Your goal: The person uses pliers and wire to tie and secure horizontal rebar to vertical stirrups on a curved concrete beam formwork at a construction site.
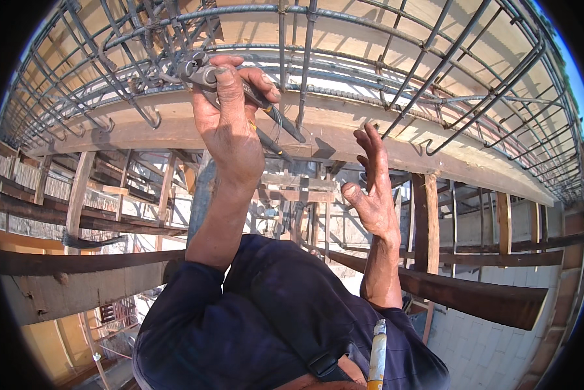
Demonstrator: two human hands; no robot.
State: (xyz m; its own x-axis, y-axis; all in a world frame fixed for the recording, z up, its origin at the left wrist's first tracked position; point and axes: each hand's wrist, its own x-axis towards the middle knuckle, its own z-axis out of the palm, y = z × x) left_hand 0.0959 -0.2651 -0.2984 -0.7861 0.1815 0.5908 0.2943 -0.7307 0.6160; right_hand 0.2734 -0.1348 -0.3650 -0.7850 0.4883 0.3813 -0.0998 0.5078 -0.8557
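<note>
My left hand (232,133) is raised to the rebar cage (307,58), its fingers closed around steel pincers (203,73). The jaws point up and left, close by the steel bars; whether they touch a bar I cannot tell. Dark handles slant down to the right, past my palm. My right hand (374,198) is held up to the right with its fingers apart and nothing in it. It is nearest to the long wooden beam (344,140) that runs beneath the cage.
Pale formwork boards (246,29) stand behind the bars. Below the beam are upright timber posts (426,221) and dark cross planks (477,300). Through the gaps, a pale paved surface (477,338) shows far below. A lit cigarette (377,354) juts in at the lower edge.
</note>
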